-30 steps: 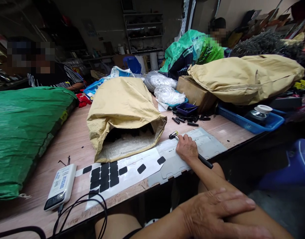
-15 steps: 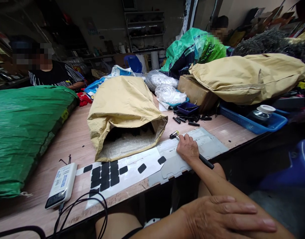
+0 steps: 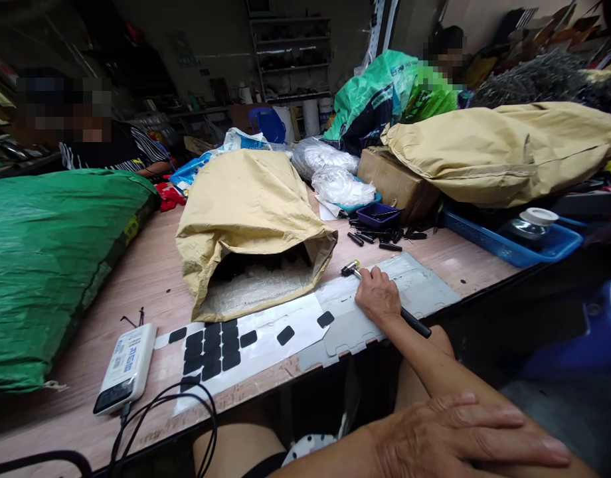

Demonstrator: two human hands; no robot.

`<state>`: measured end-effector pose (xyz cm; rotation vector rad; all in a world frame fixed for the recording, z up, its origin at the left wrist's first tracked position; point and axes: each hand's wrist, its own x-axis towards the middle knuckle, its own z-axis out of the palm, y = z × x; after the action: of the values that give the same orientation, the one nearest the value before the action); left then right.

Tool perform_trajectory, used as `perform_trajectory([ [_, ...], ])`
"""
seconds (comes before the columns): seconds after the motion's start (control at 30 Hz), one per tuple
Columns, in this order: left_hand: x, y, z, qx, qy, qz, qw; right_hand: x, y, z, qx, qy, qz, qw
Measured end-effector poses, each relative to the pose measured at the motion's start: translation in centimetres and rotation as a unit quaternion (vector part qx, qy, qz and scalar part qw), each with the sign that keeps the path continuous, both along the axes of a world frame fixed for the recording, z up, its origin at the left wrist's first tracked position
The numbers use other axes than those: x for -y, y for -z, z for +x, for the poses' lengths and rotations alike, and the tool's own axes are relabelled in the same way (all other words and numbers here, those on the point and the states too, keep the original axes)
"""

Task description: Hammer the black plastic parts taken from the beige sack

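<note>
- Our right hand is wrapped around a small hammer, head resting on the grey plate at the table edge.
- Our left hand lies flat and open on our right forearm, holding nothing.
- We'd judge short, light taps best, wrist braced on the plate.
- Black pads lie well left; the sack sits just behind.

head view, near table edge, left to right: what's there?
Green sack → power bank → sheet of black pads → right hand holding small hammer → blue tray.
</note>
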<state>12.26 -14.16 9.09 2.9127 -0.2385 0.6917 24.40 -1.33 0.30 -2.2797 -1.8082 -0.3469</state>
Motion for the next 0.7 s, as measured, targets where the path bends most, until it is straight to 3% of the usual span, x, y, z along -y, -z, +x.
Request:
perform_trajectory([
  [0.2, -0.1, -2.3, -0.7, 0.012, -0.015, -0.009, 1.000, 0.0, 0.0, 0.0, 0.004, 0.001, -0.003, 1.000],
  [0.43, 0.3, -1.6, -0.2, -0.027, -0.039, 0.011, 0.999, 0.0, 0.0, 0.0, 0.005, 0.001, -0.004, 1.000],
  [0.6, 0.0, -2.6, -1.0, -0.020, -0.040, 0.049, 0.998, 0.0, 0.0, 0.0, 0.005, 0.003, -0.004, 1.000],
  [0.7, 0.7, -2.2, -0.8, 0.000, -0.067, 0.045, 0.997, 0.0, -0.1, -0.1, 0.006, 0.004, -0.006, 1.000],
])
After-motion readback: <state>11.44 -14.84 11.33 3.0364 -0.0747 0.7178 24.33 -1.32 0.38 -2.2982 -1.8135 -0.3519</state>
